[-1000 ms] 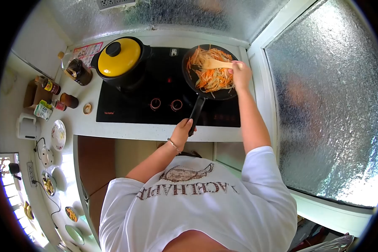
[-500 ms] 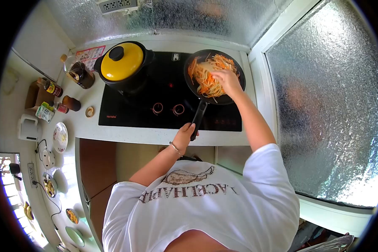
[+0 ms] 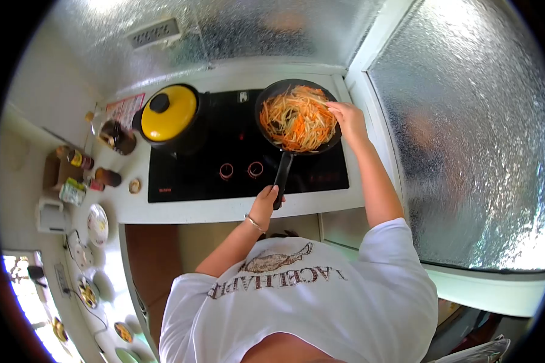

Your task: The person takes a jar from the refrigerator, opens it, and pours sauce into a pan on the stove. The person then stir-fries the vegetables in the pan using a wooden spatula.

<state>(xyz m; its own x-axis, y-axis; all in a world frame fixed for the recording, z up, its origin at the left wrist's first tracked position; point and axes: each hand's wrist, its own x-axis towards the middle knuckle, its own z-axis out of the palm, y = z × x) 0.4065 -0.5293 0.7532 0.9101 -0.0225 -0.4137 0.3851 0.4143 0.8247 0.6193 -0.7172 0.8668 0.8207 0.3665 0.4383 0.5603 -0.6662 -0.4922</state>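
My left hand (image 3: pixel 265 204) is wrapped round the end of the black handle of a frying pan (image 3: pixel 283 172). The pan stands on the right side of the cooktop, full of shredded vegetables (image 3: pixel 298 124) in orange and pale strips. At the pan's right rim is my right hand (image 3: pixel 349 123), its fingers pinched together over the edge of the shreds. Whatever those fingers hold is too hidden among the food to make out.
A black pot with a yellow lid (image 3: pixel 171 112) sits on the left of the black cooktop (image 3: pixel 215 187). Further left stand a large bottle of dark liquid (image 3: pixel 118 138), small jars (image 3: pixel 108 176) and a patterned plate (image 3: pixel 97 224). A textured glass panel (image 3: pixel 460 139) rises at the right.
My right hand has moved from over the middle of the pan to its right rim. The shreds are spread differently. My left hand stays on the handle, and the view has shifted slightly.
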